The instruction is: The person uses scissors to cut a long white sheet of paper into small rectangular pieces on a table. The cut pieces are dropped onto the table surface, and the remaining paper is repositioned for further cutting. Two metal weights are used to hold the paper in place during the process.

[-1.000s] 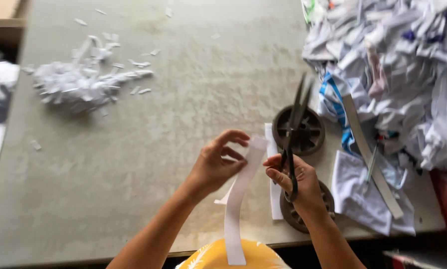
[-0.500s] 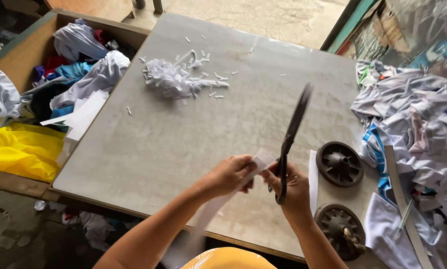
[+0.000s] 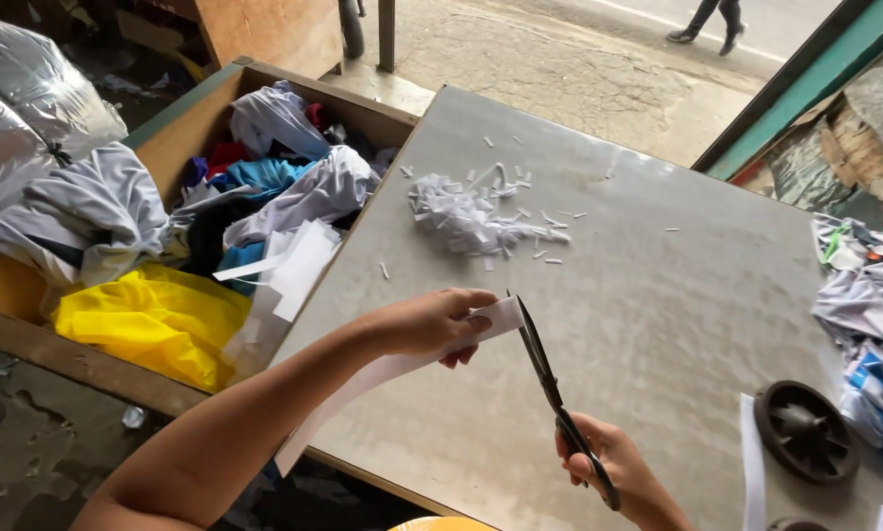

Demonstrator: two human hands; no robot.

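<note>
My left hand (image 3: 431,323) pinches the upper end of a long white strip (image 3: 382,374) of fabric or paper that trails down toward me over the table's near edge. My right hand (image 3: 613,470) grips the handles of black scissors (image 3: 549,383). The blades point up and away, and their tips meet the strip's end just right of my left fingers. A heap of small white cut pieces (image 3: 466,218) lies farther back on the grey table (image 3: 658,315).
A wooden bin (image 3: 117,364) left of the table holds yellow, grey, blue and white cloth. Crumpled cloth (image 3: 869,305) is piled at the table's right edge. A black round wheel-like part (image 3: 805,433) and another white strip (image 3: 753,472) lie near my right hand. Beyond the table, a person's legs (image 3: 707,20).
The camera has swung left, bringing the cloth bin into view. My left hand slid to the strip's end, and the scissors tipped over so their blades now meet that end.
</note>
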